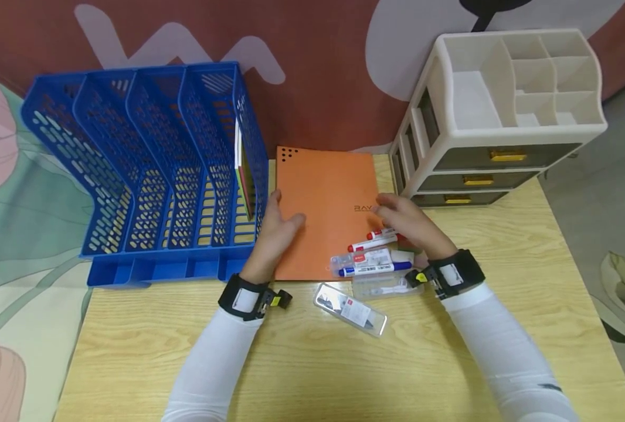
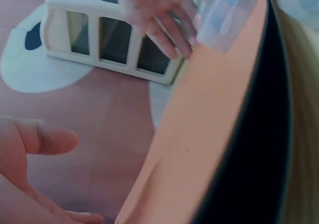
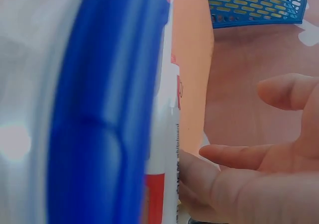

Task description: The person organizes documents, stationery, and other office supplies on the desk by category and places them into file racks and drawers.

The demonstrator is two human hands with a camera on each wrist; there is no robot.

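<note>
An orange folder lies on the table with markers and clear cases over its lower right part. My left hand is at its left edge, thumb and fingers spread apart; in the left wrist view this hand pinches nothing. At the folder's right edge is my right hand, fingers relaxed, beside the red-capped markers. A blue marker rests on a clear case. In the right wrist view, the right hand's fingers are near the folder's edge; whether they touch it, I cannot tell.
A blue perforated file rack with thin books in its right slot stands on the left. A white drawer organizer stands at the back right. Nearer the front lie a clear case and another.
</note>
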